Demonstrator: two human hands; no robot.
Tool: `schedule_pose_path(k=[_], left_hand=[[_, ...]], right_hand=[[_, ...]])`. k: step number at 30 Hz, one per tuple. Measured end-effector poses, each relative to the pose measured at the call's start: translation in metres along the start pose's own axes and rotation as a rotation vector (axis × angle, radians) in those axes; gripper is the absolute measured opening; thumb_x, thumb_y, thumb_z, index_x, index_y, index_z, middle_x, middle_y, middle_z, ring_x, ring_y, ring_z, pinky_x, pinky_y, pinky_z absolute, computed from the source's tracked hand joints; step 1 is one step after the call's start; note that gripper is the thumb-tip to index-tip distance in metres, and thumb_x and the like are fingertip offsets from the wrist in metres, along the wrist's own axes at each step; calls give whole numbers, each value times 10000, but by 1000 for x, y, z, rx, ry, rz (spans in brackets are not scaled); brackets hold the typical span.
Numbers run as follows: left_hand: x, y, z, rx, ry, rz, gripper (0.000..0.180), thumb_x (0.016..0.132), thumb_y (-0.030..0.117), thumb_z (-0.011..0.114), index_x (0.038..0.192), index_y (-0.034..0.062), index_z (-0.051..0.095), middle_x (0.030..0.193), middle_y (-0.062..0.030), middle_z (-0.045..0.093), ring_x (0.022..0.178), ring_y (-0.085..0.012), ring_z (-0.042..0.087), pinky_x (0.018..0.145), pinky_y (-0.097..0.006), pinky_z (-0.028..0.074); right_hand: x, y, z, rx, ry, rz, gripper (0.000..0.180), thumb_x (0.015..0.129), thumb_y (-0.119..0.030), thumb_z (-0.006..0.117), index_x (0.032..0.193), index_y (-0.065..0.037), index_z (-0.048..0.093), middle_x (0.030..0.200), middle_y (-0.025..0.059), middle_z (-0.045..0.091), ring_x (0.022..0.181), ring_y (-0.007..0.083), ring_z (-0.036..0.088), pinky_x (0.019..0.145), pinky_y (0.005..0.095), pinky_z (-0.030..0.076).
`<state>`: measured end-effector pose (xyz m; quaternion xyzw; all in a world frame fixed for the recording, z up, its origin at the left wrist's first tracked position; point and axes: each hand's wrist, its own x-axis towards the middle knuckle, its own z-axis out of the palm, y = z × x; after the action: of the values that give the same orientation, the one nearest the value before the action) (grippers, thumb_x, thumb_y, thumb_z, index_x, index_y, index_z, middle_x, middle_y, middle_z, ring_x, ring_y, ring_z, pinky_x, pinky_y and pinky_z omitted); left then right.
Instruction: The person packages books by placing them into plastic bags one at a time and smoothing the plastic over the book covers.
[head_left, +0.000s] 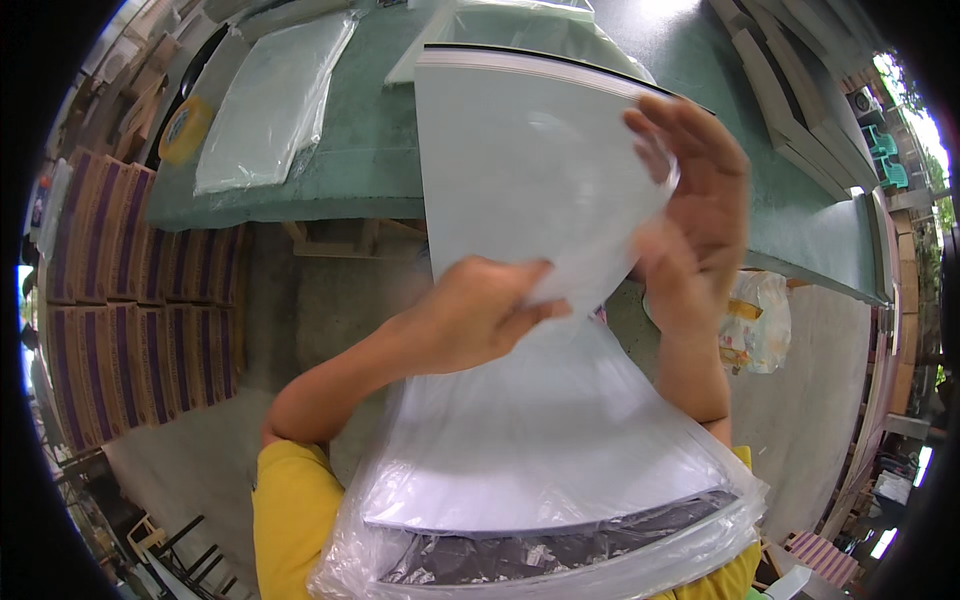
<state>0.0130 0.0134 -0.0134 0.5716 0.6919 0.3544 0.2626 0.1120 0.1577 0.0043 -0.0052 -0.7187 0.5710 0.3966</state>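
Holding a stack of white sheets (530, 180) upright in front of the body, both hands work at its lower half. Left hand (480, 310): grip pressed together, thumb and fingers pinching the lower edge of the front sheet; the stack rises above and away from this grip toward the green tabletop (370, 150). Right hand (700, 200): fingers curled over the stack's right edge, blurred, so the tightness of this grip cannot be told; the sheets lie to its left. The long axis of the stack runs from the lap up toward the tabletop, with its dark-edged top end pointing away from the person. Below both grips, the stack's lower end widens into a clear plastic bag (560, 520) resting on the lap. Beyond the grips, flat clear bags (270, 100) lie on the tabletop beside a yellow tape roll (185, 130). Left of the grips, purple-striped cartons (120, 290) stand stacked on the floor.
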Motion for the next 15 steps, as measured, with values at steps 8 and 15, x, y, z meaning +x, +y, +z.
schedule_pose_path(k=[8, 15], left_hand=[[11, -20, -10, -857, 144, -166, 214, 860, 209, 486, 856, 2, 540, 716, -54, 540, 706, -133, 523, 669, -265, 425], [1, -39, -20, -899, -225, -37, 140, 862, 147, 484, 922, 37, 546, 678, -11, 521, 507, -107, 481, 441, -214, 385]], right_hand=[[-33, 48, -42, 946, -675, 890, 283, 764, -215, 637, 946, -9, 570, 875, 89, 594, 807, 148, 547, 668, 256, 441], [-19, 13, -30, 1015, -887, 603, 363, 823, -280, 538, 1006, 33, 525, 836, 152, 582, 813, 223, 567, 767, 359, 447]])
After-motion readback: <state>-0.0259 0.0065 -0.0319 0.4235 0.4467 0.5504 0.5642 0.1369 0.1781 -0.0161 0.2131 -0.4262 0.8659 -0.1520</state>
